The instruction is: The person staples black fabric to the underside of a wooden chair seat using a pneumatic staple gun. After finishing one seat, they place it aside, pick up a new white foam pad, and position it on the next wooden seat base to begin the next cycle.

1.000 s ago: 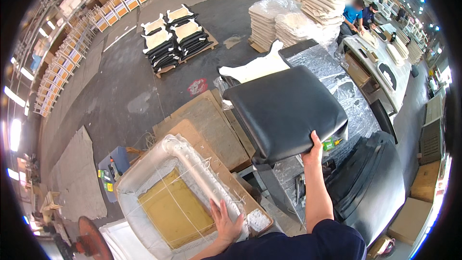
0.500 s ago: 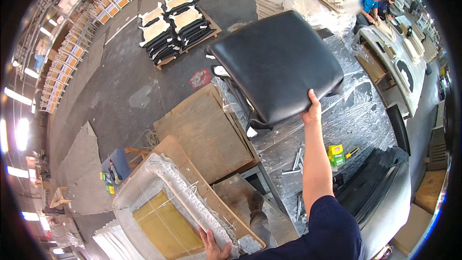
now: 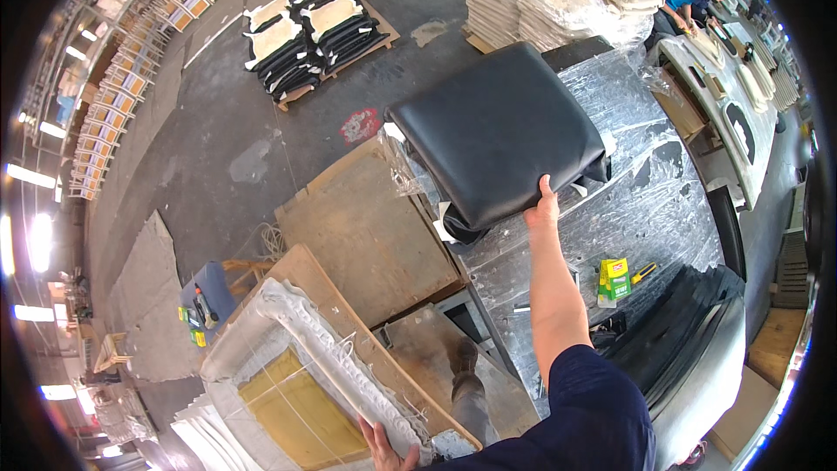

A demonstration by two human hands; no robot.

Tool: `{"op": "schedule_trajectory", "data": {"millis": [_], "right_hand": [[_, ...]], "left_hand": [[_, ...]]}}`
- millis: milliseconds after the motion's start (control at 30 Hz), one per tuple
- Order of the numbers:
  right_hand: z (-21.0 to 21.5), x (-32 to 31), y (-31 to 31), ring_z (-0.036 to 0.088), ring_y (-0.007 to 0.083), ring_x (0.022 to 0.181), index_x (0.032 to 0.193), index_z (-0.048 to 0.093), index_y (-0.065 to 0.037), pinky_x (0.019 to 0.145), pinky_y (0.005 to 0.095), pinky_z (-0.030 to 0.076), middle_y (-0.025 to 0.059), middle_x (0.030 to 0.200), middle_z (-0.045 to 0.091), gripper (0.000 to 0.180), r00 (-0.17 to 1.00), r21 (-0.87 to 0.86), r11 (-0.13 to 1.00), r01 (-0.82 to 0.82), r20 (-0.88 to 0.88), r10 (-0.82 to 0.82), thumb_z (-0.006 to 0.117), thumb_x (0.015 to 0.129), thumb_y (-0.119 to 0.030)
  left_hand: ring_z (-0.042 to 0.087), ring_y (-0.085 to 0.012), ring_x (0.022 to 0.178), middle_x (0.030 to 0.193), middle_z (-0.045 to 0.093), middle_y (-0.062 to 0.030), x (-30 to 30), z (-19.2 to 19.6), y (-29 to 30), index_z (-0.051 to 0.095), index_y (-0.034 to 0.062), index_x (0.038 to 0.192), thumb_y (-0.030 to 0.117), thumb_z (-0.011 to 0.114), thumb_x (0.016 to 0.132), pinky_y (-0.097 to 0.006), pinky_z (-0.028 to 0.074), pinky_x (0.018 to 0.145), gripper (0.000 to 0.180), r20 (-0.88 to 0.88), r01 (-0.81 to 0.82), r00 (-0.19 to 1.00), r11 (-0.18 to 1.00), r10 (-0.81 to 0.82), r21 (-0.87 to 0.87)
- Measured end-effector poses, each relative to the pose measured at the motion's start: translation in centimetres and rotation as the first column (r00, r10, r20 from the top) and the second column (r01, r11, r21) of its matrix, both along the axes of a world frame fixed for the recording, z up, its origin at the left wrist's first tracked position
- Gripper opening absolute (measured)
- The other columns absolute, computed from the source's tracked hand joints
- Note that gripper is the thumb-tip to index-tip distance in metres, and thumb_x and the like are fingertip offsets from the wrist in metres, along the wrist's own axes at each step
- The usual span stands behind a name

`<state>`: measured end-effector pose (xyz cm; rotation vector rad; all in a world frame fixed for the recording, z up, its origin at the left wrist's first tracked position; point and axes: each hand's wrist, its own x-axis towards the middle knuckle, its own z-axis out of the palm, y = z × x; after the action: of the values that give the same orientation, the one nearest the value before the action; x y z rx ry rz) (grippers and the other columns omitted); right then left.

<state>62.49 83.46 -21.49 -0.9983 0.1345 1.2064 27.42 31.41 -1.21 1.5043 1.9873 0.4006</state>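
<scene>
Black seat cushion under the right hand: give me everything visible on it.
The black square padded seat cushion looks covered in smooth, slightly glossy leather-like material, with rounded corners and a soft domed top. It lies tilted over the plastic-wrapped worktable, its near left corner overhanging toward the brown wooden board. Pale lining or backing peeks out beneath its near edge. The right hand grips that near edge, fingers curled under it. Nothing rests on top.

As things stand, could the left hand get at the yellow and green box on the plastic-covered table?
Probably not. The left hand grips the lower edge of the plastic-wrapped seat frame far on the left, while the yellow and green box lies beyond the outstretched right arm, whose right hand grips the black cushion.
</scene>
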Motion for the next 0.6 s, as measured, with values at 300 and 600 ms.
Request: {"op": "schedule_trajectory", "data": {"millis": [300, 600], "right_hand": [[0.9, -2.9, -0.3, 0.052, 0.0361, 0.15, 0.167, 0.044, -0.013, 0.124, 0.0631, 0.043, 0.0098, 0.169, 0.05, 0.078, 0.993, -0.039, 0.995, 0.091, 0.072, -0.088, 0.084, 0.103, -0.031], [1.2, -2.2, -15.9, 0.06, 0.0391, 0.143, 0.164, 0.049, -0.011, 0.111, 0.0563, 0.049, 0.017, 0.166, 0.053, 0.079, 0.88, -0.27, 0.929, -0.253, 0.335, 0.337, 0.078, 0.104, -0.053]], "left_hand": [[0.015, -0.0647, 0.164, 0.179, 0.002, -0.044, -0.5, 0.0, -0.8, 0.016, 0.015, 0.179, 0.034, 0.087, 0.086, -0.07, 0.026, 0.13, 0.119, 0.072, 0.024, 0.997, 0.984, -0.037, 0.175], [0.025, -0.0605, 0.164, 0.178, 0.014, -0.0426, -2.3, -0.6, -1.2, 0.038, 0.0095, 0.172, 0.043, 0.09, 0.086, -0.065, 0.03, 0.13, 0.106, 0.077, 0.043, 0.995, 0.956, -0.067, 0.289]]}}
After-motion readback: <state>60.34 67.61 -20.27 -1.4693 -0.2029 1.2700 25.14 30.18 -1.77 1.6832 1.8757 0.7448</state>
